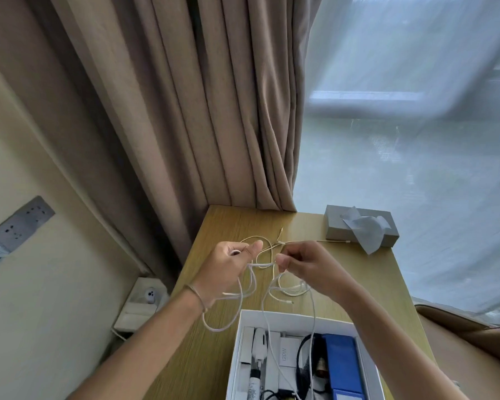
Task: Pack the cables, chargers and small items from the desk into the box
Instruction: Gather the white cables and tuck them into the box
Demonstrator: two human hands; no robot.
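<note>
A long white cable (253,287) hangs in loose loops between my hands above the wooden desk (234,223). My left hand (228,269) pinches one stretch of it, and my right hand (303,264) pinches another a little to the right. Some of its loops trail down over the open white box (243,321) at the desk's near edge. The box holds white chargers, a white 120W charger (286,353), a black cable (303,362) and a blue case (342,362). A thin beige cable (272,243) lies on the desk behind my hands.
A grey tissue box (361,223) stands at the desk's far right, by the sheer window curtain. Brown curtains hang behind the desk. A wall socket strip (18,226) is on the left wall. A white power strip (145,304) lies on the floor at left. A brown chair (474,339) is at right.
</note>
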